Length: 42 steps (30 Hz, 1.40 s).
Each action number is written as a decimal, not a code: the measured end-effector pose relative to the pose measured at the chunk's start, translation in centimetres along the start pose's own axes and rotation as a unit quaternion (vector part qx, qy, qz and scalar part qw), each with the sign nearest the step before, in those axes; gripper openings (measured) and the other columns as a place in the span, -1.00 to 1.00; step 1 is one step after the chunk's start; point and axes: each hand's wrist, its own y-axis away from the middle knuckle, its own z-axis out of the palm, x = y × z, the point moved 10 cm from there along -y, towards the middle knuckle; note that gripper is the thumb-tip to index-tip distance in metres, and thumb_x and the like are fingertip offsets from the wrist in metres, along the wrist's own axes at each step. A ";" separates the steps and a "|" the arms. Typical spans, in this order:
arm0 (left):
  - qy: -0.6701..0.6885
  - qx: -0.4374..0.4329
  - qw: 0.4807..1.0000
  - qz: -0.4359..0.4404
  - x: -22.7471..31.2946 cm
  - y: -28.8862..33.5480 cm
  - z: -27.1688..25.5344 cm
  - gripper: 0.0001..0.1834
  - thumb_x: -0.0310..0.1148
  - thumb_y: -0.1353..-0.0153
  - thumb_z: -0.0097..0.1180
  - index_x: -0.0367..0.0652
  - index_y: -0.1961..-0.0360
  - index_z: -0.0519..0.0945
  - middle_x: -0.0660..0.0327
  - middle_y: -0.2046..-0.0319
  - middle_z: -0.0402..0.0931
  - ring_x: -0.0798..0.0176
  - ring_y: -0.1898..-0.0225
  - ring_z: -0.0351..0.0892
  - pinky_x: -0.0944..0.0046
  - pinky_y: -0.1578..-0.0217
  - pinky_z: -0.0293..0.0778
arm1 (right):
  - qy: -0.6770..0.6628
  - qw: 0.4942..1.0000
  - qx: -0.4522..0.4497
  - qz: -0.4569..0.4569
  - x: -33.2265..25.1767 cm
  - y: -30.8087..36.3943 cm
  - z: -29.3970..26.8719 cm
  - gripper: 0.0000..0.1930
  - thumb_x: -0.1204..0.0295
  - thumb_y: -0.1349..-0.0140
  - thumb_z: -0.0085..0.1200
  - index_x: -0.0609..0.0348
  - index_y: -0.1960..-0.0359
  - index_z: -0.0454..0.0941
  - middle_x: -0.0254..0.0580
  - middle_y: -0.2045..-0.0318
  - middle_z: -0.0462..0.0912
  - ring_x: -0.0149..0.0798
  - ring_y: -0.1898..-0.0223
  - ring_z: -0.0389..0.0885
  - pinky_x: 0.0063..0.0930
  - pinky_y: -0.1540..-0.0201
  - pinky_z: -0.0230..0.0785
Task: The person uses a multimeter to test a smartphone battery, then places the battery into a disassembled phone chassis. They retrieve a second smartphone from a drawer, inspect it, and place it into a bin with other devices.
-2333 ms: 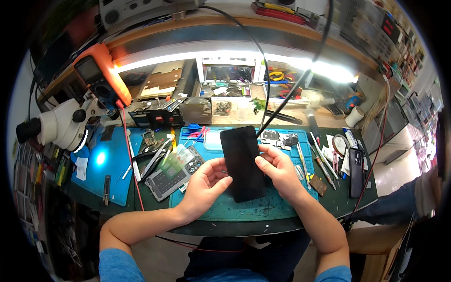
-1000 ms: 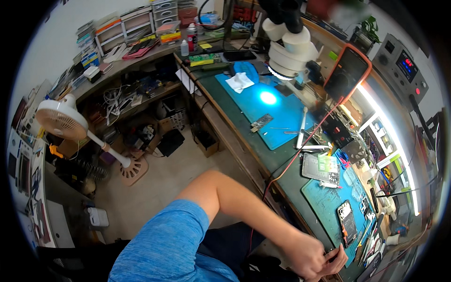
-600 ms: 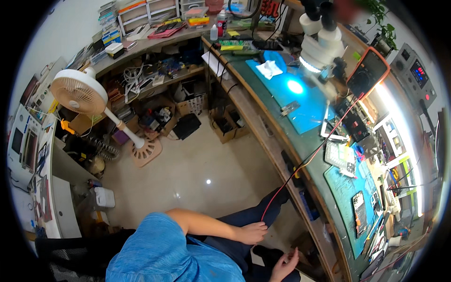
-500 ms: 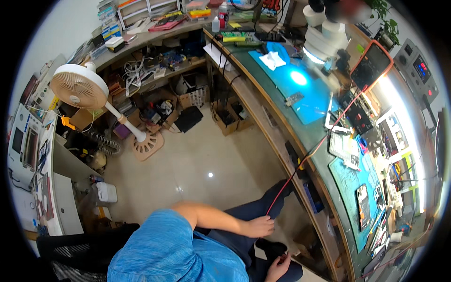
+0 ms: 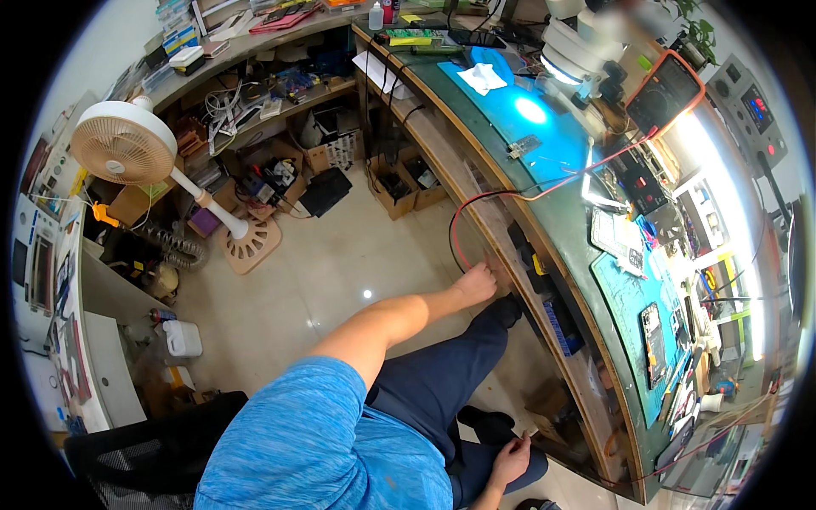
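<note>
The left hand [image 5: 476,285] is closing its curled fingers on the red lead [image 5: 456,238], which is looping down over the front edge of the workbench [image 5: 557,234] from the orange-rimmed multimeter [image 5: 666,98]. The right hand [image 5: 512,461] is resting above the dark trousers [image 5: 425,378], fingers partly bent; whether it is pinching anything cannot be told. An opened phone [image 5: 653,344] is lying on the bench's blue mat [image 5: 619,297].

Two hands [image 5: 476,283] [image 5: 511,463], two mats [image 5: 557,189] [image 5: 614,297], one fan [image 5: 124,144], one multimeter [image 5: 665,95].
</note>
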 end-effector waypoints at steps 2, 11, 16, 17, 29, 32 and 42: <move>-0.022 -0.004 1.000 0.001 -0.3 0.3 0.9 -0.83 -0.29 -0.12 0.09 0.00 0.40 0.72 0.27 0.26 0.63 0.22 0.22 0.58 0.14 0.17 0.36 | 0.032 0.999 -0.013 -0.014 -0.2 -0.2 0.2 -0.65 0.49 -0.20 0.05 0.19 -0.04 0.58 -0.03 0.28 0.69 0.04 0.27 0.64 -0.13 0.16 0.46; 0.327 0.168 0.920 0.134 -0.1 9.2 -8.3 -0.76 -0.38 -0.18 0.15 -0.14 0.12 0.64 0.18 0.17 0.59 0.14 0.12 0.57 0.15 0.09 0.50 | -0.047 0.996 -0.036 -0.069 -4.1 -0.1 0.2 -0.71 0.49 -0.27 0.08 0.25 -0.01 0.60 -0.02 0.25 0.70 -0.05 0.30 0.67 -0.26 0.20 0.50; 0.808 0.453 0.302 -0.223 -15.5 15.8 -20.2 -0.67 -0.30 -0.36 0.07 -0.16 -0.10 0.49 0.26 0.08 0.58 0.33 0.15 0.58 0.22 0.10 0.51 | -0.414 0.888 -0.181 0.085 -12.2 1.6 3.4 -0.73 0.48 -0.41 0.05 0.34 -0.06 0.58 -0.13 0.16 0.70 -0.37 0.18 0.67 -0.53 0.05 0.50; 0.826 0.520 0.083 -0.203 -18.1 17.3 -23.1 -0.67 -0.31 -0.35 0.06 -0.16 -0.10 0.50 0.22 0.13 0.58 0.33 0.21 0.56 0.24 0.12 0.51 | -0.451 0.855 -0.245 0.074 -17.8 2.2 2.5 -0.73 0.48 -0.41 0.04 0.35 -0.07 0.57 -0.11 0.14 0.70 -0.35 0.16 0.67 -0.52 0.03 0.49; 0.793 0.573 -0.150 0.144 -23.5 21.3 -39.5 -0.65 -0.49 -0.23 0.00 -0.35 -0.03 0.34 0.19 0.27 0.43 0.31 0.42 0.47 0.32 0.38 0.48 | -0.562 0.679 -0.372 -0.290 -44.1 4.5 -6.0 -0.53 0.61 -0.16 0.29 0.26 -0.15 0.51 -0.05 0.05 0.63 -0.28 0.15 0.67 -0.46 0.14 0.58; 0.797 0.577 -0.137 0.117 -22.9 20.7 -38.9 -0.66 -0.50 -0.21 -0.01 -0.36 -0.01 0.33 0.19 0.29 0.43 0.31 0.44 0.44 0.31 0.39 0.47 | -0.513 0.742 -0.258 -0.346 -44.6 3.8 -8.4 -0.77 0.67 -0.11 0.28 0.27 0.16 0.67 -0.08 0.26 0.68 -0.26 0.32 0.71 -0.50 0.23 0.59; 0.802 0.586 -0.083 0.078 -22.2 20.4 -40.2 -0.58 -0.55 -0.23 -0.09 -0.38 -0.13 0.29 0.19 0.33 0.37 0.34 0.49 0.37 0.33 0.44 0.37 | -0.655 0.699 -0.270 -0.098 -38.8 -3.4 -5.7 -0.83 0.67 -0.32 0.10 0.29 0.10 0.64 -0.25 0.16 0.62 -0.42 0.19 0.64 -0.57 0.14 0.51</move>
